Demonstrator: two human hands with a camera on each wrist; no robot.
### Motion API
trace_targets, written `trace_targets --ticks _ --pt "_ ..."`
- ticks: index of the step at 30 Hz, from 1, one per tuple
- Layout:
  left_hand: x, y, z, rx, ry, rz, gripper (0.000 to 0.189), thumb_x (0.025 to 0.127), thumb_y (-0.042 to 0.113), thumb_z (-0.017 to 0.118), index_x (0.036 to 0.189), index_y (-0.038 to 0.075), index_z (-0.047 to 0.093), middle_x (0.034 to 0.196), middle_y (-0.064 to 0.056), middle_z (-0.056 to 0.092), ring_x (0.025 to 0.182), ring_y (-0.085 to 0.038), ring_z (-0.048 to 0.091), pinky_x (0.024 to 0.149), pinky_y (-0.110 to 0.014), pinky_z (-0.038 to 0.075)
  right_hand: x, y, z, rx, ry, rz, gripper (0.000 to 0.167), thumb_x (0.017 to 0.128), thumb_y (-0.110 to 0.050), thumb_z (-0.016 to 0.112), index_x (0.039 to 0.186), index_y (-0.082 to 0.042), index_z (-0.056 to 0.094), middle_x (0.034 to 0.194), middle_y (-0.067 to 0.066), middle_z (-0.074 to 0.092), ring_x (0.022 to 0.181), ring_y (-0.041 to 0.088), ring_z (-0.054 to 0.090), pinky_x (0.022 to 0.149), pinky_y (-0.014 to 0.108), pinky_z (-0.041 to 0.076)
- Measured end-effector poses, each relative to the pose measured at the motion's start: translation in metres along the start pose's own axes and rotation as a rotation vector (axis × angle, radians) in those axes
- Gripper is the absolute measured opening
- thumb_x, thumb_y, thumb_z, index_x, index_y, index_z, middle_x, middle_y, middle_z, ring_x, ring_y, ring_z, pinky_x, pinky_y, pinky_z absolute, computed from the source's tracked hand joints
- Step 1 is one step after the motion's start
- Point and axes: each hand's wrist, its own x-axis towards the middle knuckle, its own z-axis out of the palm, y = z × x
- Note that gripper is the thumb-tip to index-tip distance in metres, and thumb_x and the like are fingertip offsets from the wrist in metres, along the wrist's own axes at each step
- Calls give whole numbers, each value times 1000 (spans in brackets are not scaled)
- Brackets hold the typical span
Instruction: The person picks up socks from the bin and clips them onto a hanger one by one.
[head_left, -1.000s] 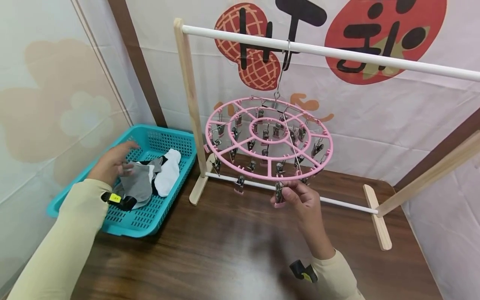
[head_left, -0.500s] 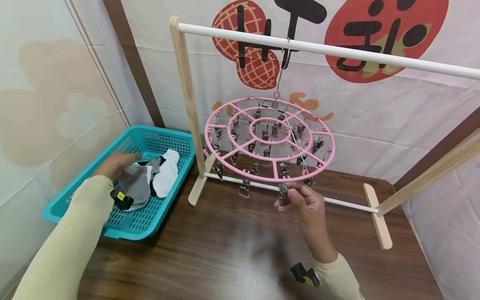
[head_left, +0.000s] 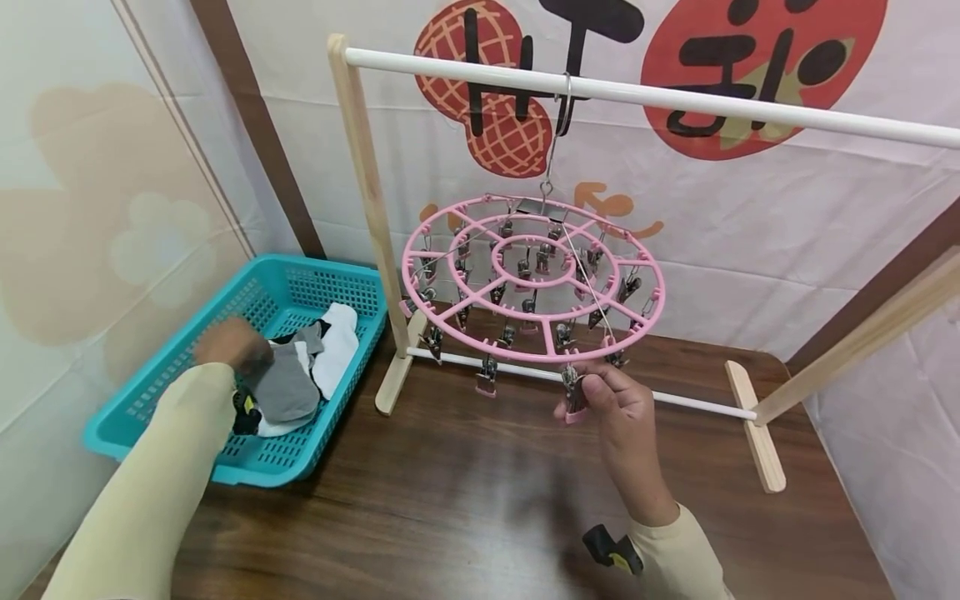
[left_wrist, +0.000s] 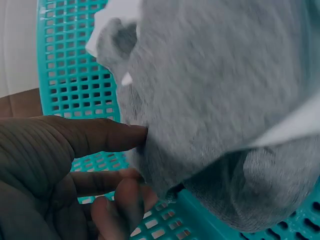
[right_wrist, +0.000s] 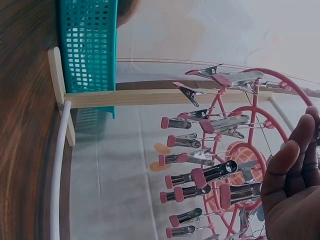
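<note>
In the head view my left hand is down in the turquoise basket, at the socks. The left wrist view shows its thumb and fingers pinching the edge of a grey sock. Beside that one lies a white sock. My right hand pinches a metal clip with pink tips, at the front rim of a round pink clip hanger. Several more clips dangle from the hanger's rings. The right wrist view has my right fingers at its edge; the held clip is mostly hidden there.
The hanger hooks over the white rod of a rack with wooden posts. Its feet, such as the right one, stand on the brown wooden table. A printed cloth hangs close behind.
My left hand has lowered from above the socks onto the grey one and taken hold of its edge. The right hand keeps its grip on the clip; the hanger has turned slightly.
</note>
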Motion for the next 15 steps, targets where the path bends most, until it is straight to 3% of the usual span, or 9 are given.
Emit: trace_targets --ticks 4,10,15 --pt "1 3 0 38 3 -50 25 83 21 66 77 -2 59 65 -12 55 64 -28 54 59 -39 42 1 0 2 37 0 -11 18 98 -5 49 99 -2 67 72 8 64 58 14 65 56 26 53" --pt "6 5 0 52 8 -56 24 81 21 68 70 3 55 58 -7 51 55 -22 53 50 -32 43 2 -2 2 36 4 -19 18 98 -5 48 97 -2 66 71 5 64 57 13 64 54 25 52" --pt "2 8 -4 41 28 -63 27 80 23 70 72 2 56 62 -9 51 58 -24 52 58 -38 41 3 -3 3 42 -5 -29 17 98 -6 49 96 -3 66 70 5 64 58 13 63 54 25 52"
